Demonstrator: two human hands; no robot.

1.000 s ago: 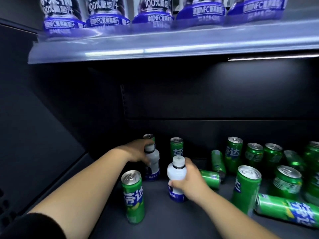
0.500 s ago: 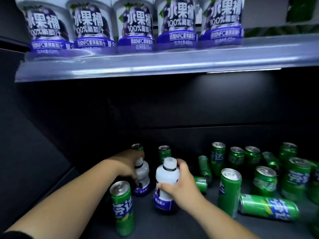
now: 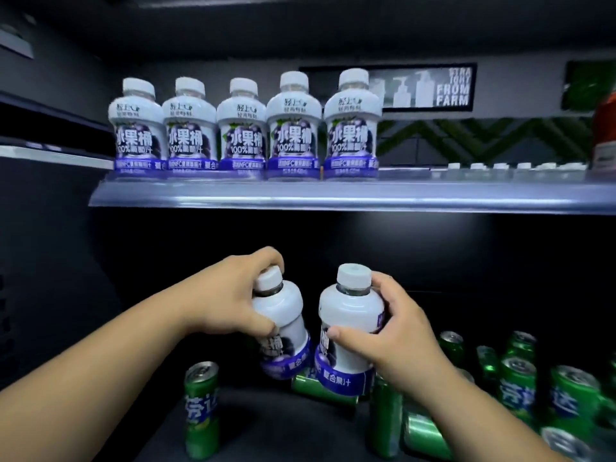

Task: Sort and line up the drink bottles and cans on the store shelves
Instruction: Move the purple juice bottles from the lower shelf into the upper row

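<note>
Can (image 3: 201, 406) upright on lower shelf. Left hand (image 3: 230, 291), fingers clamped on left bottle (image 3: 286, 308), tilted, in mid-air under upper shelf (image 3: 333, 198). Just beside it right bottle (image 3: 350, 315), upright, right hand (image 3: 400, 331) fingers clamped round it. Cans (image 3: 520, 391) below right, some toppled.

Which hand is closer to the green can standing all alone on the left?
Left. The left hand holds a bottle up above the can; the right hand is farther right.
</note>
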